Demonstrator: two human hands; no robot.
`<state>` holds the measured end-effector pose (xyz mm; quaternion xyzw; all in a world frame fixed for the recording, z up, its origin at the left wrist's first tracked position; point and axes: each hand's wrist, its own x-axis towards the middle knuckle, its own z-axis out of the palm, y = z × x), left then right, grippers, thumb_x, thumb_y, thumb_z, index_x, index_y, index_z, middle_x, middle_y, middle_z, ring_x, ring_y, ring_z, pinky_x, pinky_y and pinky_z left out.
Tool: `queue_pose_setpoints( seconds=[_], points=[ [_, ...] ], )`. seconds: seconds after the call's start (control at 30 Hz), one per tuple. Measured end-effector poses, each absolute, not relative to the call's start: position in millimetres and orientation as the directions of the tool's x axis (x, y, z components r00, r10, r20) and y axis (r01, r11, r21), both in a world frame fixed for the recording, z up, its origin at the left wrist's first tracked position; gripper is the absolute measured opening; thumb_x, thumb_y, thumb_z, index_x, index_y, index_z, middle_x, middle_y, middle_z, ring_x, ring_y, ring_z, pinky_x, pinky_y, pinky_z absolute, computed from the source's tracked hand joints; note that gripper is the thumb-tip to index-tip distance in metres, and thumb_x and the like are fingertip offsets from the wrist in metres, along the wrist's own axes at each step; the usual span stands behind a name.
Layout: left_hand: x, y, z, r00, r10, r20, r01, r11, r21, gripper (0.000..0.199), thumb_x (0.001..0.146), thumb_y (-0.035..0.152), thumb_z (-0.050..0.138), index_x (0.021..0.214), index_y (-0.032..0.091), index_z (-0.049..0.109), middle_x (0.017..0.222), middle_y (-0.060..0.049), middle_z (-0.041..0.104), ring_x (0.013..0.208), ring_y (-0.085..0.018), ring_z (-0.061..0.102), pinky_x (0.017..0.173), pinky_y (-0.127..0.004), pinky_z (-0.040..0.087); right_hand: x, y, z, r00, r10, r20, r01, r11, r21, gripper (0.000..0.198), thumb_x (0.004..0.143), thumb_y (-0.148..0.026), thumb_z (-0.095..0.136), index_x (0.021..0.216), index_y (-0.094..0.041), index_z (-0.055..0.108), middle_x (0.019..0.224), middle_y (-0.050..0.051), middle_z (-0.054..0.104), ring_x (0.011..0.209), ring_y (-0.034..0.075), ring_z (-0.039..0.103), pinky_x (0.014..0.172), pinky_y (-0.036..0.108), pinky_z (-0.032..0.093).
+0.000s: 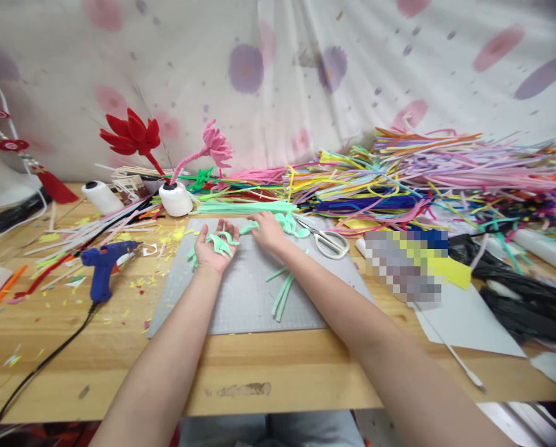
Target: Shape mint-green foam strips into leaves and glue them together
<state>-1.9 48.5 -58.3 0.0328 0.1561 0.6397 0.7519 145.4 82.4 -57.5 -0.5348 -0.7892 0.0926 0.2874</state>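
My left hand (209,256) is turned palm up over the grey cutting mat (241,304), fingers slightly curled around several mint-green fuzzy leaf-shaped pieces (221,244) lying in the palm. Just to its right, my right hand (267,232) reaches palm down to the mat's far side, its fingers bent at a mint-green leaf-shaped piece (249,228). More mint-green pieces (287,222) lie beside and beyond that hand. Scissors (330,243) with pale handles rest on the mat's right side. Short mint-green pipe-cleaner lengths (283,297) lie between my forearms.
A blue glue gun (105,264) with a black cord is at left. A white pot (175,198) holds a pink fuzzy flower (216,144); a red one (133,133) stands beside it. Coloured pipe cleaners (445,161) are heaped along the back right. Black plastic (529,298) lies at right.
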Motion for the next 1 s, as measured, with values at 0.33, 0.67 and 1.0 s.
queue_pose_setpoints(
  seconds=[0.33, 0.67, 1.0],
  points=[
    [1.8, 50.2, -56.6, 0.157, 0.946, -0.284, -0.930, 0.238, 0.278, 0.036, 0.079, 0.039, 0.039, 0.090, 0.009, 0.055, 0.081, -0.013, 0.061, 0.086, -0.022, 0.061, 0.074, -0.038, 0.050, 156.4, 100.9, -25.9, -0.287, 0.833, 0.473, 0.791, 0.485, -0.374, 0.027, 0.080, -0.019, 0.042, 0.099, -0.020, 0.062, 0.105, 0.005, 0.057, 0.101, 0.018, 0.042, 0.089, 0.032, 0.031],
    [3.0, 49.0, -54.6, 0.253, 0.924, -0.286, -0.902, 0.332, 0.276, 0.034, 0.081, 0.039, 0.038, 0.090, 0.012, 0.056, 0.089, -0.014, 0.061, 0.089, -0.021, 0.060, 0.070, -0.035, 0.052, 163.6, 110.9, -25.0, -0.127, 0.965, 0.229, 0.874, 0.218, -0.435, 0.031, 0.077, -0.013, 0.039, 0.103, -0.015, 0.056, 0.098, 0.008, 0.062, 0.091, 0.018, 0.056, 0.079, 0.029, 0.040],
    [1.8, 53.6, -60.0, 0.155, 0.913, -0.376, -0.900, 0.287, 0.327, 0.026, 0.083, 0.019, 0.034, 0.087, 0.016, 0.059, 0.078, -0.007, 0.063, 0.078, -0.015, 0.062, 0.066, -0.030, 0.051, 135.3, 81.6, -54.6, -0.098, 0.953, 0.288, 0.892, 0.212, -0.399, 0.027, 0.080, -0.017, 0.036, 0.106, -0.016, 0.045, 0.105, 0.010, 0.054, 0.092, 0.017, 0.054, 0.074, 0.028, 0.041]
  ],
)
